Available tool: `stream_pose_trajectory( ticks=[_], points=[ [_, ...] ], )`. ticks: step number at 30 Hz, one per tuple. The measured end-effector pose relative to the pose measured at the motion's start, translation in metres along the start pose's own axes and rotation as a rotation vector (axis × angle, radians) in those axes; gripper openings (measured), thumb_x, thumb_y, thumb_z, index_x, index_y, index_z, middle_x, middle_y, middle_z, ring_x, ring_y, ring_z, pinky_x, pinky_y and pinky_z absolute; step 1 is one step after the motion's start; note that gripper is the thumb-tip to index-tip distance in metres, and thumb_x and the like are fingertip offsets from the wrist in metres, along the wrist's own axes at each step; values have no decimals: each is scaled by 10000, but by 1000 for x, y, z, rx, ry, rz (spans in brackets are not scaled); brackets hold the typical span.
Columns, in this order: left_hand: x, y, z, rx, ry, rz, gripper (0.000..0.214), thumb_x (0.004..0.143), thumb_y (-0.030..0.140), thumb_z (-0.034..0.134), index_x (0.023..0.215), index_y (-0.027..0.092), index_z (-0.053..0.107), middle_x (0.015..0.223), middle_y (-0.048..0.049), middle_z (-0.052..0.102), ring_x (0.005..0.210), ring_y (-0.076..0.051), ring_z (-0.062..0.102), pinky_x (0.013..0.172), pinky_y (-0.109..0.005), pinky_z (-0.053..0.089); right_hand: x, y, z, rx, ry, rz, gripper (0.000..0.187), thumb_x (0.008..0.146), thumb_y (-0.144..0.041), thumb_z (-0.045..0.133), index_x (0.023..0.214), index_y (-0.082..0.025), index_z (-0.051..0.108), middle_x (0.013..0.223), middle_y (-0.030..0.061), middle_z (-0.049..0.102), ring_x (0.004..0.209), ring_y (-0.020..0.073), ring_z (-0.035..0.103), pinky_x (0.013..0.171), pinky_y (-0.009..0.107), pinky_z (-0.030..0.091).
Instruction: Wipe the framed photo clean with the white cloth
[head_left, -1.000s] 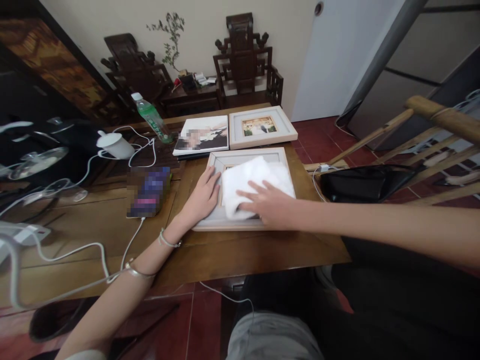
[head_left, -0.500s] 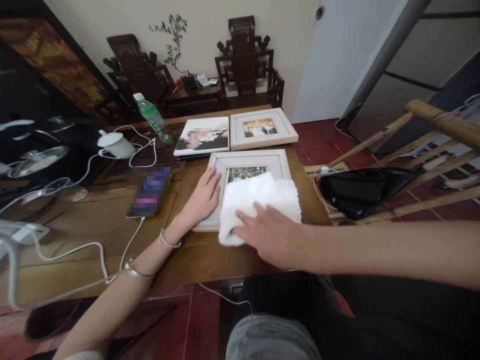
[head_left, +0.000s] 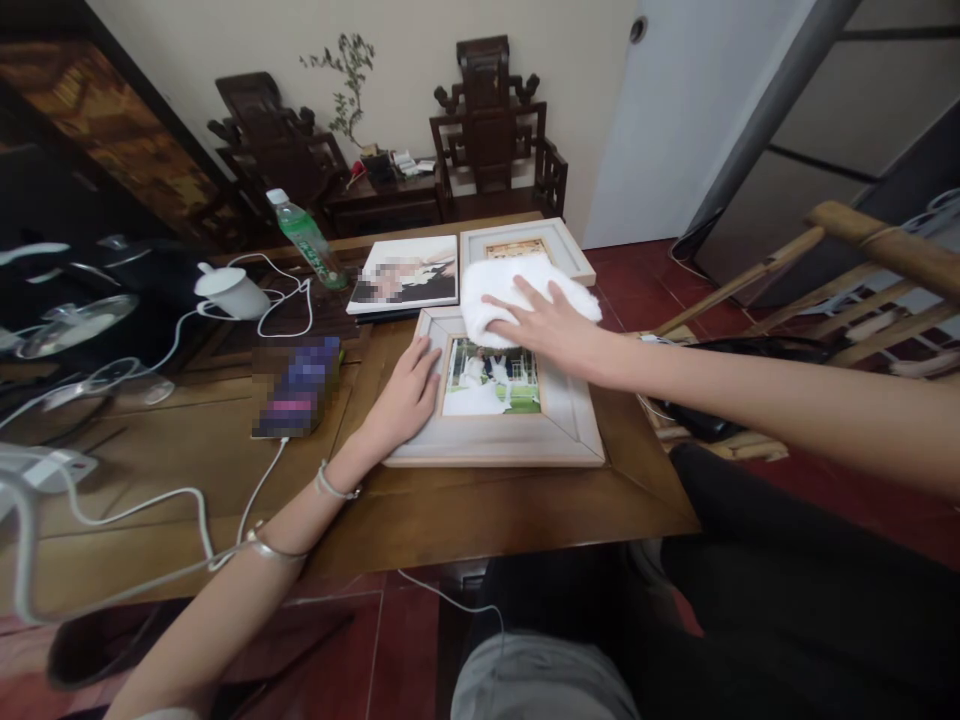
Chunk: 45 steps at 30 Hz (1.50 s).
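Observation:
A pale wooden picture frame with a photo lies flat on the wooden table in front of me. My left hand rests flat on its left edge, fingers stretched out. My right hand presses a white cloth down at the frame's far edge, fingers spread over the cloth. The cloth also overlaps a second, smaller frame lying just behind. A frameless photo print lies to the left of that second frame.
A phone on a white cable, a white lidded cup and a green bottle stand on the left. A black bag sits on a wooden chair on the right. Dark carved chairs stand by the wall.
My right hand slid the cloth from the frame's middle towards me, then away to the frame's far edge, uncovering the photo. My left hand stayed on the frame's left edge.

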<state>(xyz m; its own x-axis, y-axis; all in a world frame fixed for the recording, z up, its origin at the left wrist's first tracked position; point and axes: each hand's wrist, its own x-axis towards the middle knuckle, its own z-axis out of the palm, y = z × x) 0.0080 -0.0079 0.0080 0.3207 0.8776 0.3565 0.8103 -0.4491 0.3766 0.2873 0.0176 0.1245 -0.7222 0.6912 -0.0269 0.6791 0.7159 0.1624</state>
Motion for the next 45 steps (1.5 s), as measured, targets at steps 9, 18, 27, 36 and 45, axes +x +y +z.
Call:
stream_pose_trajectory(
  ticks=[9,18,27,36,45],
  points=[
    [-1,1,-2,28,-5,-1,502,1055,344,369,1441,82,554,1666,-231,412,1588,-352,348,1317,-584,285,-34,-61,-4,146,-313,62,913,683,120,661,1499,-284,599,1728,116,344,1515,586,297,1083,843,374],
    [-1,7,-5,26,-18,-1,492,1053,327,357,1438,93,555,1665,-223,415,1590,-351,343,1321,-584,280,-59,-103,-12,233,-260,-156,804,784,39,598,1518,-287,562,1710,106,382,1479,511,426,1054,742,491],
    [1,3,-4,-3,-18,-10,486,1046,348,381,1431,119,567,1660,-205,430,1580,-351,363,1311,-594,297,3,5,28,41,-146,97,899,774,112,458,1606,-228,475,1769,119,216,1597,496,153,1195,788,266],
    [0,7,-5,-8,-6,-20,471,1045,342,387,1433,141,564,1664,-184,433,1579,-343,365,1311,-601,295,-56,-90,-14,168,-268,-32,696,730,-6,734,1392,-216,681,1586,197,534,1328,479,584,1034,687,512],
    [-1,6,-3,-6,17,-29,453,1033,322,403,1412,145,576,1646,-176,462,1573,-331,381,1305,-596,314,-41,-64,8,174,-202,-127,843,786,122,534,1531,-270,557,1724,118,347,1563,454,310,1171,746,368]
  ],
)
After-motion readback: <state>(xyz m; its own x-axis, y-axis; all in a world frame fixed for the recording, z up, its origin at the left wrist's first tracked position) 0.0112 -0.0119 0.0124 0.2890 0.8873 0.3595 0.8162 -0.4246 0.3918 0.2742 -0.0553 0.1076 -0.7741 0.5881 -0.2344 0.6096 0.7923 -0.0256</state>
